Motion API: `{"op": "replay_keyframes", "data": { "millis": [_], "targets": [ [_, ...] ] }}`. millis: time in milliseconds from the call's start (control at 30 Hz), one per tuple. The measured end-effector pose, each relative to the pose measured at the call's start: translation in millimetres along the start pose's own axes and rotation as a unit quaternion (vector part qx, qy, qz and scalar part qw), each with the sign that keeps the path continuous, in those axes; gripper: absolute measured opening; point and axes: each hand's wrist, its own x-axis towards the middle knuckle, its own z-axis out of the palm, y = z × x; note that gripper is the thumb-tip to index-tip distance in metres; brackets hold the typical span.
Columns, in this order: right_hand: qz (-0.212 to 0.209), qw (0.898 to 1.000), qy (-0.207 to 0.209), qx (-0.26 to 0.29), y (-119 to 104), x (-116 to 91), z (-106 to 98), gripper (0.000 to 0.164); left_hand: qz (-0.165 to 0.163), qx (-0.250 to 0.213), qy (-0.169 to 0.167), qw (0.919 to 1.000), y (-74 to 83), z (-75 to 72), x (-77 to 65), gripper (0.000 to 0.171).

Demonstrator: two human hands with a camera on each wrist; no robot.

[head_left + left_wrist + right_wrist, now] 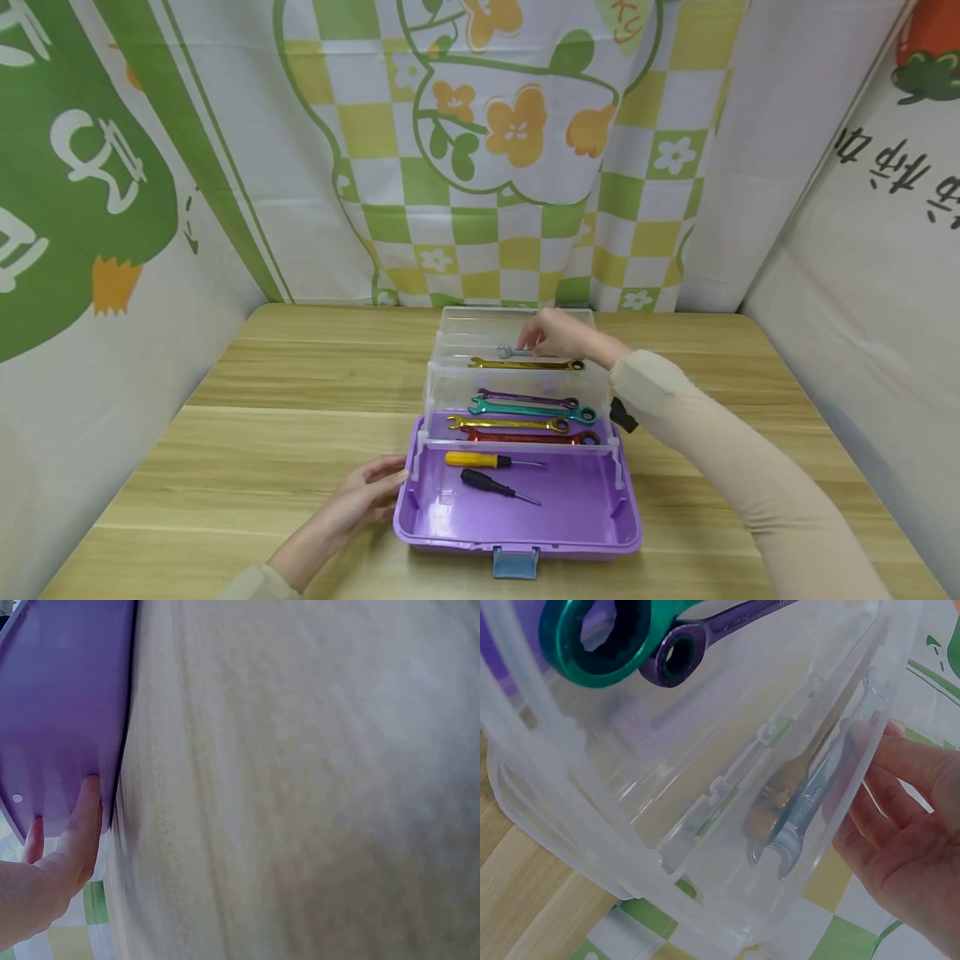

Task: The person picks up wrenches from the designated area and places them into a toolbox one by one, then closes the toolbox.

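Observation:
A purple toolbox [517,508] stands open, with clear tiered trays [525,379] raised at its back. My right hand [557,333] reaches down over the rearmost tray, fingers bent at a silver open-end wrench [513,352]. In the right wrist view, the silver wrench [802,814] shows through the clear wall beside a gold wrench [780,791], and my right hand [915,832] has its fingertips partly veiled behind that wall. My left hand [369,492] rests straight fingers on the toolbox's left side; in the left wrist view, its fingertips [90,784] touch the purple wall.
Lower trays hold a purple wrench [528,398], a teal wrench [528,409], a gold wrench [510,424] and a red wrench [528,437]. A yellow screwdriver [472,460] and a black screwdriver [487,482] lie in the base. A blue latch [515,564] hangs at the front.

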Motion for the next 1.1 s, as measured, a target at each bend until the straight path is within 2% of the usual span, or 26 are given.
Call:
{"op": "replay_keyframes", "data": {
  "millis": [833,967,1100],
  "targets": [
    [0.008,0.999,0.027,-0.036,0.4,1.0,5.8,0.015,0.000,0.004,-0.003,1.0000,1.4,0.8,-1.0,0.060],
    [0.022,0.999,0.031,-0.032,-0.4,0.4,7.5,0.014,0.011,-0.001,-0.009,0.9999,-1.9,-1.2,0.4,0.065],
    [0.022,0.999,0.036,-0.032,-0.5,0.3,8.8,0.012,0.037,-0.005,-0.033,0.9987,-6.8,-5.8,1.9,0.065]
  ]
}}
